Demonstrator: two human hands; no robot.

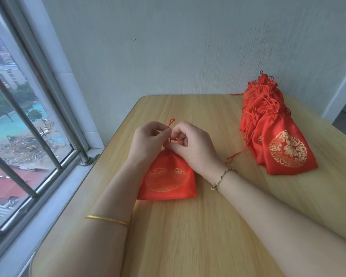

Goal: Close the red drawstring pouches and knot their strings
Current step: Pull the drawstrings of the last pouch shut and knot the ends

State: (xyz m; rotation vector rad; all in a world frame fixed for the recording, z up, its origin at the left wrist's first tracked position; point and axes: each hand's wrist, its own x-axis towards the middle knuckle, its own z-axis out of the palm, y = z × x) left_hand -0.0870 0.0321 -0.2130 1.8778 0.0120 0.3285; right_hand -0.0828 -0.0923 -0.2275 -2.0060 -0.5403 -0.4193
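Pouch (167, 180) lies flat on the wooden table (188, 236), near its window-side edge, neck drawn in under the hands. I see left hand (148, 140) and right hand (194, 148) meeting just above the neck, fingers curled, each pinching the red string (171, 123). A small loop pokes up between the fingertips. Can't tell if a knot has formed. Pile of pouches (276, 136) sits well apart at far right by the wall, strings trailing.

Legible text, labels, brands, numbers: none. The red pouch (169, 181) near the left edge of the counter (198, 236) and the pouch pile (276, 134) at its far right corner bear gold ornamental medallions only.
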